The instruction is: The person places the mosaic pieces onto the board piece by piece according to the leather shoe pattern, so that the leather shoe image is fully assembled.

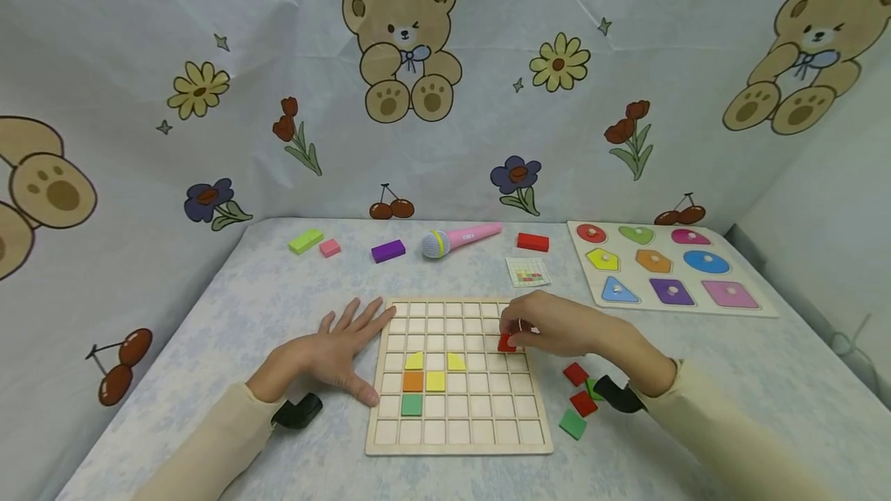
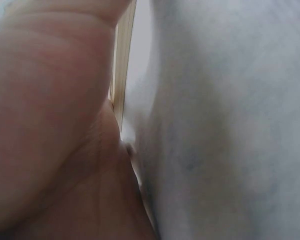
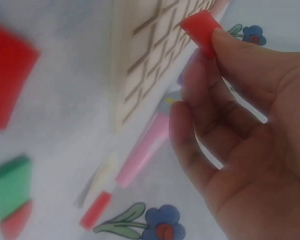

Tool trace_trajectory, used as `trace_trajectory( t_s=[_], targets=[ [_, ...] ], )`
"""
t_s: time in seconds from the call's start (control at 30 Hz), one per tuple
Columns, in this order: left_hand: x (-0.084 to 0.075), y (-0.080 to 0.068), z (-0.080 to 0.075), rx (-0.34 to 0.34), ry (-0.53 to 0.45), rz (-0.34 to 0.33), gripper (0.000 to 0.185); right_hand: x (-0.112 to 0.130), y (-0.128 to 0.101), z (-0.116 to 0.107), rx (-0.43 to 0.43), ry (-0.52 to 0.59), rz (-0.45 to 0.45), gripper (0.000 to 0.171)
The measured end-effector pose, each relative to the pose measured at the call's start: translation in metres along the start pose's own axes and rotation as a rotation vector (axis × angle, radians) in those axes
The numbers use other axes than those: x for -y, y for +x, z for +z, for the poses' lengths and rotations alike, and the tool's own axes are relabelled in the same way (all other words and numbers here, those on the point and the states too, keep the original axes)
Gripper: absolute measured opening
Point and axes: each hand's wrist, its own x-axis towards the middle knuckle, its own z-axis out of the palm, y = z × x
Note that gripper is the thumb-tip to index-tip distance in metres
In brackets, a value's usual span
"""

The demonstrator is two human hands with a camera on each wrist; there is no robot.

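Blur and closeness swallow most of your left wrist view: your left hand [image 1: 341, 350] fills one side, the table [image 1: 313, 470] the other, and only a sliver of the grid board [image 1: 459, 448] shows between them. From the head camera, the black device [image 1: 619, 394] on your right wrist hides part of a light green tile [image 1: 594, 388], so you can't make out its whole outline. The pattern on the small card [image 1: 527, 272] beyond the board is too tiny to read closely.

Your right hand [image 1: 557, 323] pinches a red tile [image 1: 506, 343], thumb and fingertips clamped on it, the other fingers loosely bent. You have it over the right part of the grid, and you cannot tell whether it touches the board. Your left hand lies spread, fingers apart, holding nothing, with thumb and forefinger tips at the board's left edge.

Just right of the board, near your right wrist, lie two loose red tiles [image 1: 583, 404] and a darker green tile [image 1: 573, 424].
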Motion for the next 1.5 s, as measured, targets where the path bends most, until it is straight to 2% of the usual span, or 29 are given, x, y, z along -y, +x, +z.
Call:
trace_trajectory(
  t_s=[0.3, 0.47, 0.6, 0.77, 1.1, 1.5],
  targets=[
    [0.000, -0.001, 0.000, 0.002, -0.002, 0.000, 0.135, 0.024, 0.023, 0.007, 0.033, 0.022, -0.049, 0.006],
    [0.000, -0.001, 0.000, -0.005, -0.001, 0.002, 0.135, 0.038, 0.035, 0.012, 0.049, 0.047, -0.123, 0.003],
    [0.000, 0.000, 0.001, -0.008, 0.003, -0.001, 0.135, 0.051, 0.045, 0.017, 0.096, 0.094, -0.167, 0.003],
    [0.000, 0.000, 0.000, -0.010, 0.005, 0.001, 0.136, 0.062, 0.054, 0.028, 0.161, 0.135, -0.167, 0.002],
    [0.000, -0.001, -0.001, -0.009, 0.006, -0.003, 0.136, 0.076, 0.059, 0.039, 0.169, 0.065, -0.155, 0.006],
    [-0.003, -0.002, -0.001, -0.010, 0.005, -0.004, 0.136, 0.090, 0.053, 0.044, 0.098, -0.128, -0.167, 0.009]
  ],
)
